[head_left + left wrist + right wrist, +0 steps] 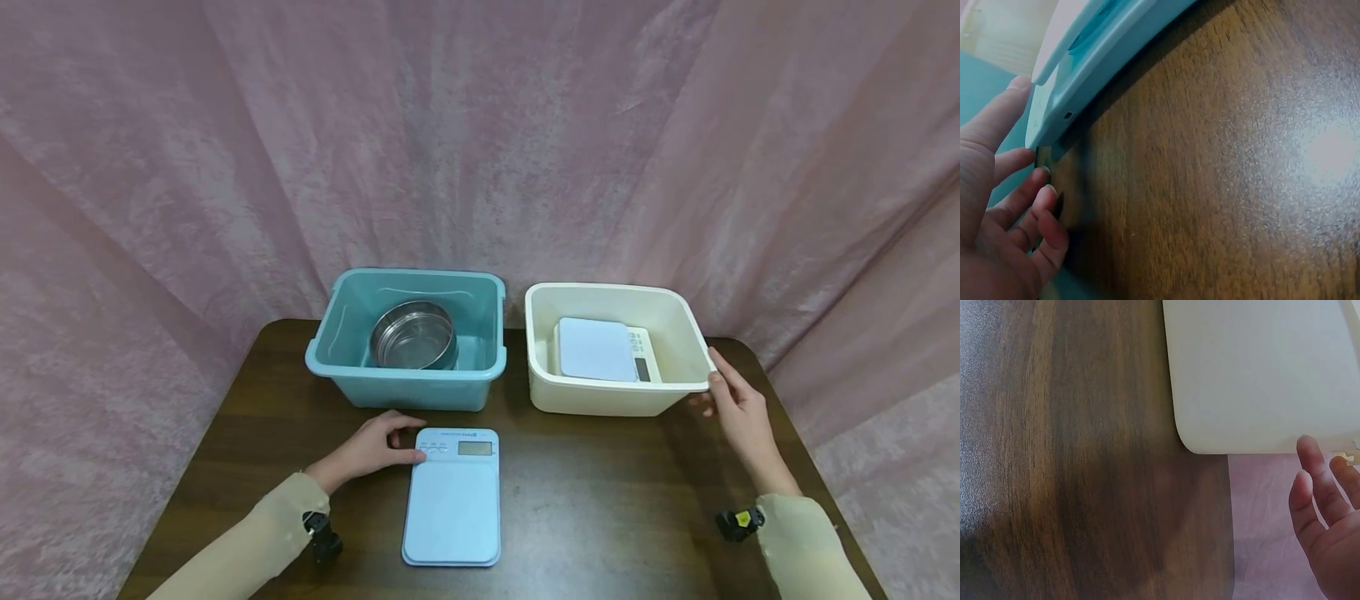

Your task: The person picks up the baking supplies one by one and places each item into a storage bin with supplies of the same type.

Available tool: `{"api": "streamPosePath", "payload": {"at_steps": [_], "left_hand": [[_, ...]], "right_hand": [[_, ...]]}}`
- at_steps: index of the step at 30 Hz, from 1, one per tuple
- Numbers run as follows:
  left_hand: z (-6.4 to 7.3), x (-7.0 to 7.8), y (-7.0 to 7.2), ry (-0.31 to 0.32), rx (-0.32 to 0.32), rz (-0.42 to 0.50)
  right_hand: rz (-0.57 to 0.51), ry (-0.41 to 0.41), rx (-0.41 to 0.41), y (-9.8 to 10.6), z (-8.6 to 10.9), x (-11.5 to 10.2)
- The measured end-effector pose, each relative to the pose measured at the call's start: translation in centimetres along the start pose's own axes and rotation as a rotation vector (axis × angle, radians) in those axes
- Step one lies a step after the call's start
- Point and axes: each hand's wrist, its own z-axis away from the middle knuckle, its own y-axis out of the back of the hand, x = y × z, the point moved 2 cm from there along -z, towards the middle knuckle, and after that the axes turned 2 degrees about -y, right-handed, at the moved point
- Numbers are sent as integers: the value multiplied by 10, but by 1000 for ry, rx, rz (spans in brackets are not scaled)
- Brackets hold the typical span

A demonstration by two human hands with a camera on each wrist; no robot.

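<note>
A light-blue digital kitchen scale (pixel 452 508) lies on the table, its display and buttons at the far end. My left hand (pixel 375 450) pinches its far left corner, thumb over the button panel and index finger at the edge. The left wrist view shows those fingertips at the scale's (pixel 1079 94) side, the other fingers loosely bent. On the right, my right hand (pixel 742 412) grips the near right corner of a cream plastic tub (pixel 600 402) by its rim, thumb on top. In that tub lie a scale with a pale-blue platform (pixel 597 348) and a white device (pixel 643 350) with buttons and a display.
A teal plastic tub (pixel 408 389) stands at the back left, holding round metal pans (pixel 414 335). The dark wooden table (pixel 600 492) ends at a pink curtain (pixel 480 150) behind both tubs. A black wrist camera is strapped to each sleeve.
</note>
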Motion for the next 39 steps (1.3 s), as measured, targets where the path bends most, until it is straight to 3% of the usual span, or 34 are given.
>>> {"api": "streamPosePath", "payload": {"at_steps": [7, 20, 27, 35, 39], "left_hand": [[4, -1, -3, -11, -2, -5], [27, -1, -10, 62, -4, 101], [16, 3, -15, 112, 62, 113], [-1, 12, -17, 42, 36, 30], [-4, 13, -18, 38, 27, 23]], "right_hand": [[-10, -5, 2, 0, 0, -2], [-9, -7, 14, 0, 0, -1], [-11, -1, 15, 0, 1, -3], [-4, -9, 1, -1, 1, -5], [-1, -10, 2, -1, 1, -6]]}}
